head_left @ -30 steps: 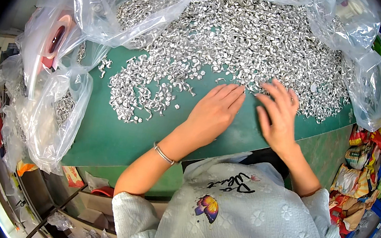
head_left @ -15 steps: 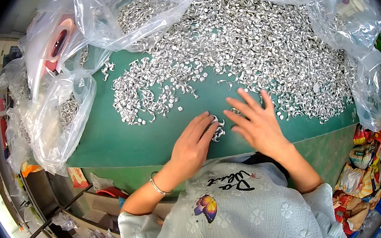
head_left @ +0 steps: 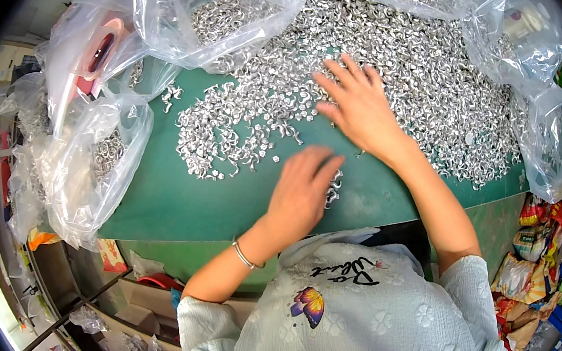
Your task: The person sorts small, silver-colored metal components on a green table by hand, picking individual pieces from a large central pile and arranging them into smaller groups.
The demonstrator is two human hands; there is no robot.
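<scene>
A large heap of small silver metal parts [head_left: 405,58] covers the far half of the green table [head_left: 174,198]. My left hand [head_left: 303,192] lies palm down near the table's front edge, fingers together, covering a small clump of the parts [head_left: 334,185]. My right hand [head_left: 358,104] is spread flat, fingers apart, on the near edge of the heap. A thin silver bangle [head_left: 244,254] circles my left wrist.
Clear plastic bags [head_left: 88,160] hang at the left edge, one holding more metal parts. A roll of pink tape [head_left: 101,51] sits inside a bag at far left. More clear plastic [head_left: 539,101] lines the right side. Colourful packets [head_left: 526,273] are piled at the lower right.
My right hand has moved away from me, up onto the heap. My left hand has pulled a small clump of parts toward the front edge and stays on it.
</scene>
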